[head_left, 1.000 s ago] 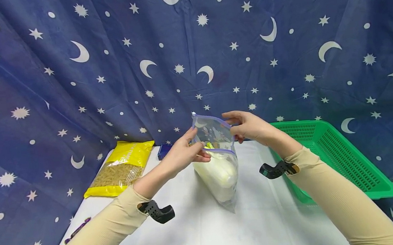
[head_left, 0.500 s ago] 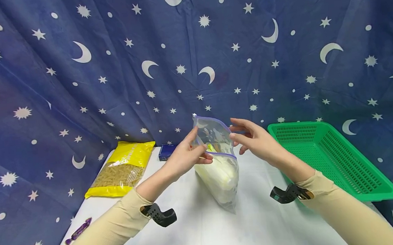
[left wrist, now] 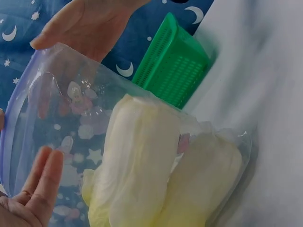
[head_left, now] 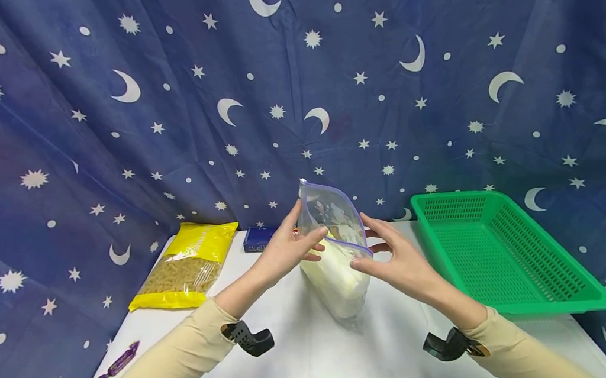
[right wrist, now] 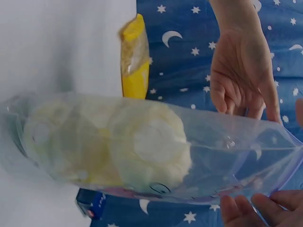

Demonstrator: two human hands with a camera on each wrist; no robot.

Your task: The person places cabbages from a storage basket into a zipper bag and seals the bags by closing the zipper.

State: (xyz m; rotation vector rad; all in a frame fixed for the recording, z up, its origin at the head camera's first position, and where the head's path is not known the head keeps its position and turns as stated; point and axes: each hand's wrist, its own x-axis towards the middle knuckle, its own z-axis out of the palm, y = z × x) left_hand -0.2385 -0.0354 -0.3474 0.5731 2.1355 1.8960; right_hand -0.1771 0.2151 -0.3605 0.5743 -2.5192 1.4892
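head/step: zip bag [head_left: 337, 251] stands upright on the table [head_left: 316, 354], pale cabbage [head_left: 336, 272] inside, mouth gaping; looks like the stage of readying the mouth for sealing.
head/left hand [head_left: 285, 251]: pinches the bag's near-left rim, thumb on the front, fingers behind.
head/right hand [head_left: 402, 261]: fingers nearly straight, tips touching the bag's right rim by the purple zip line; no pinch seen.
head/around: green basket [head_left: 505, 250] to the right, apart from the bag; yellow pasta pack [head_left: 191, 263] to the left; blue box [head_left: 257, 238] behind; a wrapped candy [head_left: 118, 362] at the left edge.
head/next: judged, the right hand needs a real pinch on the rim opposite the left, so both lips can be brought together square.
left wrist: left fingers [left wrist: 40, 182] lie flat against the film; cabbage [left wrist: 142, 175] fills the lower bag [left wrist: 71, 109]; the right hand [left wrist: 85, 23] is at the far rim.
right wrist: right fingertips [right wrist: 251, 208] at the rim of the bag [right wrist: 227, 146]; left hand [right wrist: 241, 71] beyond it; cabbage [right wrist: 118, 146] bunched at the bottom.
change: the right hand has dropped from the top of the rim to its lower right corner and spread its fingers; the left hand's pinch and the bag's spot are unchanged.
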